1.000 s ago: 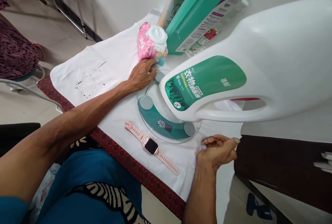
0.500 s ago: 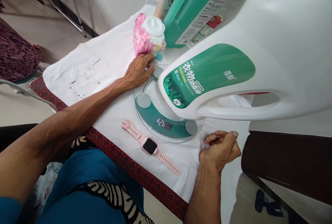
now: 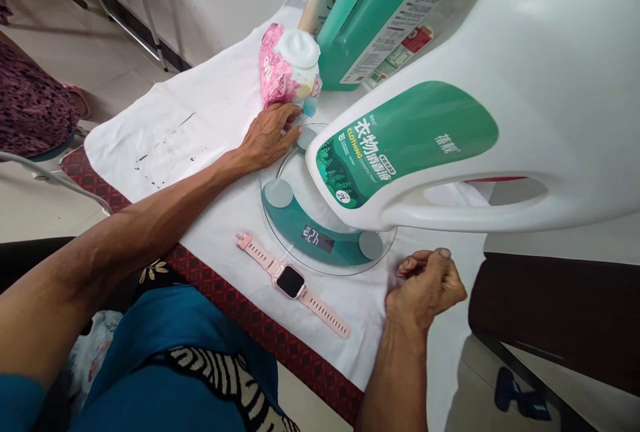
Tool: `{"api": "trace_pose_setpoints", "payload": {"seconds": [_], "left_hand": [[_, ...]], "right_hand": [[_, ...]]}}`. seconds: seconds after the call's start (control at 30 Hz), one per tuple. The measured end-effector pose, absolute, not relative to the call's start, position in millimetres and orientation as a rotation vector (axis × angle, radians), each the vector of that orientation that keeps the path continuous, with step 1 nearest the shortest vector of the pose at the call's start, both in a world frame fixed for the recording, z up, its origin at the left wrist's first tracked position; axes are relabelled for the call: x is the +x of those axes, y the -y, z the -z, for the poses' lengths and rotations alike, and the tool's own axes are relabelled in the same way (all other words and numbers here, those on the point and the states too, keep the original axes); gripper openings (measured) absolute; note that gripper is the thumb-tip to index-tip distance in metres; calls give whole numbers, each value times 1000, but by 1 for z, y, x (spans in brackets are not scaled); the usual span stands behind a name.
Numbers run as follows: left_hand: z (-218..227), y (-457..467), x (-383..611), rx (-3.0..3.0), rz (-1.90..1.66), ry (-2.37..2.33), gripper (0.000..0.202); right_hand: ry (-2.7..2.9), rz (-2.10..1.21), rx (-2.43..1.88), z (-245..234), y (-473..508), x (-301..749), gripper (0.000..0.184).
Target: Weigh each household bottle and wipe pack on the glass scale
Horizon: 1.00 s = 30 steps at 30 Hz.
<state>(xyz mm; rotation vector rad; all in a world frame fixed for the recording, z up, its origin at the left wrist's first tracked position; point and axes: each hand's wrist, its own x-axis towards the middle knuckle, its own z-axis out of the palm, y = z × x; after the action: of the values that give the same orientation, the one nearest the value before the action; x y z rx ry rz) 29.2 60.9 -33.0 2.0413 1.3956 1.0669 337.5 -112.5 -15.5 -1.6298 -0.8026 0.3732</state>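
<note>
White disinfectant bottle, right of centre on the glass scale: probably heavy, stiff and smooth, best held by its handle. My left hand, near centre, lies loosely open; my right hand, lower right, curls closed, nothing visible inside.

Head view, forward and down — near, above the table

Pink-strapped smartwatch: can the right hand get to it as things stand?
Probably yes: no object shows in the right hand, and only white cloth shows between it and the pink-strapped smartwatch.
</note>
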Motion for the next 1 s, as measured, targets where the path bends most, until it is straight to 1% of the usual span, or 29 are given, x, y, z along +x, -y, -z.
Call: {"api": "trace_pose_setpoints", "payload": {"seconds": [0.23,0.3,0.4,0.47,0.53,0.6,0.7,0.77,0.87,1.0], "left_hand": [[24,-56,31,2114,-1077,-1384,17],[15,-50,31,2159,-1133,-1411,20],[0,-43,27,2153,-1325,-1500,30],[-7,-42,22,2079,-1515,-1584,29],[-6,-45,18,1973,-1686,-1673,25],[0,-50,16,1858,-1740,-1756,33],[13,-56,17,1679,-1568,-1788,56],[20,-58,19,1615,-1412,-1717,64],[22,-58,19,1665,-1262,-1575,63],[19,-58,17,1741,-1177,-1452,52]], "right_hand": [[803,-371,-1637,16,113,335,42],[776,-383,-1625,12,114,334,40],[756,-343,-1590,-1,112,332,36],[783,-300,-1551,-15,108,329,36],[836,-301,-1485,-32,100,325,43],[891,-342,-1402,-49,91,316,51],[1001,-451,-1297,-70,77,298,59],[1067,-533,-1248,-81,69,285,64],[1143,-569,-1188,-96,61,270,66],[1132,-543,-1194,-116,57,258,54]]}}
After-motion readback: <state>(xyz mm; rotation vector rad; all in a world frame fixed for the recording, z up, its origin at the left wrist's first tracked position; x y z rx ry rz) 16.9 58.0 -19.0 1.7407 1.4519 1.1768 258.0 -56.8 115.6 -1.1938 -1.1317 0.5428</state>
